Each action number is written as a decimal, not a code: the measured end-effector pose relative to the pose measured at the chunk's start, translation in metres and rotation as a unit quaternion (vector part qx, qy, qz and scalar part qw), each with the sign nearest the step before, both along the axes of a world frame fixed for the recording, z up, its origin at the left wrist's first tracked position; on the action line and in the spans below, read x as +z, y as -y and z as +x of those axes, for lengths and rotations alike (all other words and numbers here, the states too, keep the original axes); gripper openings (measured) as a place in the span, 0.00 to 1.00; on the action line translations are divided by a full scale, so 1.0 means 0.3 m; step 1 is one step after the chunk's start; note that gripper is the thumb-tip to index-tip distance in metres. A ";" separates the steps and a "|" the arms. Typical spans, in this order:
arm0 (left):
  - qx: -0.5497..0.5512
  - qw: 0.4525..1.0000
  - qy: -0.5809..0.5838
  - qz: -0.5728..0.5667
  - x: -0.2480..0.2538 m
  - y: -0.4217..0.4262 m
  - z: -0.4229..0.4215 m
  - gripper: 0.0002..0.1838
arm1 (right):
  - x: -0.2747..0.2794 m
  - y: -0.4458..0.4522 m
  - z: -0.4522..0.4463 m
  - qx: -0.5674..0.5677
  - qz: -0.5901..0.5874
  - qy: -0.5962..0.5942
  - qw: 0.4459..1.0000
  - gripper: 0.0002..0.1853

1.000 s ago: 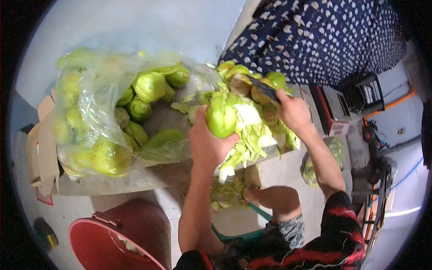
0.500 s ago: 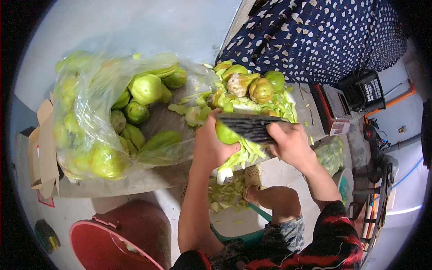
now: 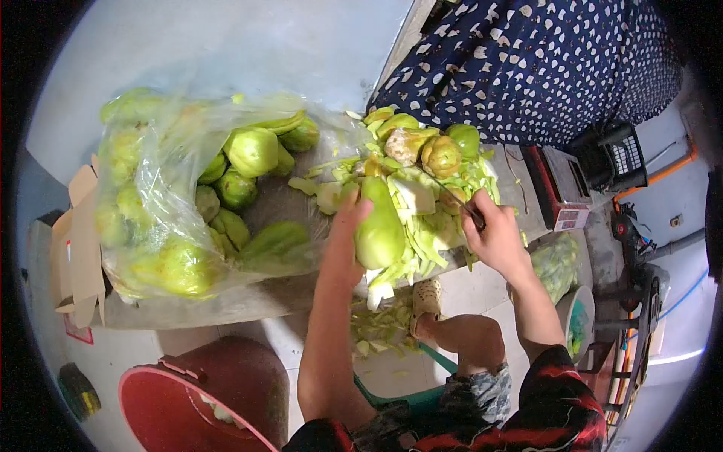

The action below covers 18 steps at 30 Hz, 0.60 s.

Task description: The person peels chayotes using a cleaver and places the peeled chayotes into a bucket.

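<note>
My left hand (image 3: 348,235) grips a pale green chayote (image 3: 381,230) from its left side, holding it nearly upright over the bench's front edge. In my right hand (image 3: 495,235) is a knife (image 3: 453,193), seen almost edge-on. Its blade points up and left, apart from the chayote. Beneath and beside the chayote lies a heap of green peelings and cut strips (image 3: 423,245). Behind that heap sit several whole chayotes, including a yellowed one (image 3: 440,157) and a whitish, blemished one (image 3: 403,146).
A clear plastic bag (image 3: 154,192) of chayotes spreads across the bench (image 3: 218,303) at left, beside an open cardboard box (image 3: 81,241). A red scale (image 3: 556,184) stands right. Below are a red bucket (image 3: 226,377) and peelings on the floor (image 3: 380,322).
The knife has swung from broadside across the chayote to nearly edge-on, away to its right. The chayote now stands more upright and shows fully in my left hand.
</note>
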<state>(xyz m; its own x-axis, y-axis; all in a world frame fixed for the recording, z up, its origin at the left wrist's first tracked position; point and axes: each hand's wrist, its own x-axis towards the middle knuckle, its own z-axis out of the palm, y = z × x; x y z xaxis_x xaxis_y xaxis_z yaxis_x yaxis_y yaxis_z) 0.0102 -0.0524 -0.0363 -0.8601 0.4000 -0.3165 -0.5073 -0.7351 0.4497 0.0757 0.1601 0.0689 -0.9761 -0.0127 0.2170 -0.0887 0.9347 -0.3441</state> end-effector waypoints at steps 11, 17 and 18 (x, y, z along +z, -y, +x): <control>0.088 0.799 -0.468 -0.369 0.015 -0.039 0.007 0.45 | 0.095 0.080 0.079 0.233 0.105 -0.085 0.963 0.21; 0.087 0.705 -0.515 -0.479 0.072 -0.010 0.032 0.43 | 0.014 0.013 -0.008 0.079 0.139 0.007 0.987 0.12; 0.076 0.711 -0.518 -0.470 0.078 -0.004 0.029 0.43 | -0.008 -0.020 -0.041 0.004 0.169 0.065 0.983 0.10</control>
